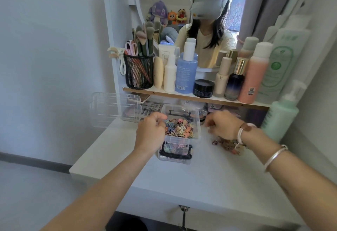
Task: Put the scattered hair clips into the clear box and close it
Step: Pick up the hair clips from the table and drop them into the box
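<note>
Left hand (150, 130) curls at box (182, 138) rim, nine o'clock; right hand (222, 125) at three, over loose clips (228, 145); grips unclear

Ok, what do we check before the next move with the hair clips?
1. The clear plastic box is open on top: ok.
2. All the small colourful hair clips are inside: not ok. Many are in, but a loose pile lies on the white table, right of the box.
3. The clear plastic lid is off, lying left of the box: ok.
4. The left hand is empty: cannot tell. Its fingers curl at the box's left rim.
5. The right hand holds clips: cannot tell, it is blurred.
</note>
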A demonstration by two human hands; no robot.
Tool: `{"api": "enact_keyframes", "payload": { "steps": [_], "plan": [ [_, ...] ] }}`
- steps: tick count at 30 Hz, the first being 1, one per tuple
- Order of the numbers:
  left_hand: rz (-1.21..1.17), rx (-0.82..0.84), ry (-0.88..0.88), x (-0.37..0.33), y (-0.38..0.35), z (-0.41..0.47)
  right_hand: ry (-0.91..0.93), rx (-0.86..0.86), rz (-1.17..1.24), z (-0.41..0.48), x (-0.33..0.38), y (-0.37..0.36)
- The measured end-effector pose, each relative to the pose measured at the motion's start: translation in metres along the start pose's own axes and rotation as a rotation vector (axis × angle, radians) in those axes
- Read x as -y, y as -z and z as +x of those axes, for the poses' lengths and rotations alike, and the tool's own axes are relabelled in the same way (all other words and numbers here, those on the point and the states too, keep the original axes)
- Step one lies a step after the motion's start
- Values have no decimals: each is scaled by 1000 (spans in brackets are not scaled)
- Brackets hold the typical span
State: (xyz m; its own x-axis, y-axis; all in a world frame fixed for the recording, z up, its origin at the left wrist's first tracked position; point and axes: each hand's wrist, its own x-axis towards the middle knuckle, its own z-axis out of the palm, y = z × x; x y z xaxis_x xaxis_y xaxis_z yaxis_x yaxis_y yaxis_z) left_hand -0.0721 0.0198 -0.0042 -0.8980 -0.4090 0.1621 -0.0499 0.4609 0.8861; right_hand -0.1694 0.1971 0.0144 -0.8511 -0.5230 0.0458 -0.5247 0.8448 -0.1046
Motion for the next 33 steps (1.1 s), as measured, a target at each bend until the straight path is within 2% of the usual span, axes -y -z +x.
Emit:
{"api": "enact_keyframes", "payload": {
  "steps": [3,5,8,11,13,16,18,27,31,33],
  "plan": [
    [-6,-7,8,-1,-1,-1,49,-181,299,-7,14,30],
    [-8,3,12,-2,-2,-2,93,-188,428,-8,27,37],
    [-9,18,3,-3,-3,-4,123,-83,417,-7,35,34],
    [-5,15,-6,-2,-3,-4,48,-123,423,-6,20,35],
    [-2,11,-7,-2,-4,-3,-28,-84,323,-9,2,30],
    [-4,3,-2,-1,-5,-3,-83,177,19,-15,-12,7],
    [-8,-3,0,-1,-6,-3,-98,218,-119,-18,-13,-8],
    [-9,1,-7,-1,-6,-3,-36,68,-71,-18,-13,-9],
    [-26,2,-4,-1,-7,-4,0,-230,282,-17,-4,18],
    [-26,6,-6,-1,-8,-5,51,-303,472,-16,13,29]
  ]
}}
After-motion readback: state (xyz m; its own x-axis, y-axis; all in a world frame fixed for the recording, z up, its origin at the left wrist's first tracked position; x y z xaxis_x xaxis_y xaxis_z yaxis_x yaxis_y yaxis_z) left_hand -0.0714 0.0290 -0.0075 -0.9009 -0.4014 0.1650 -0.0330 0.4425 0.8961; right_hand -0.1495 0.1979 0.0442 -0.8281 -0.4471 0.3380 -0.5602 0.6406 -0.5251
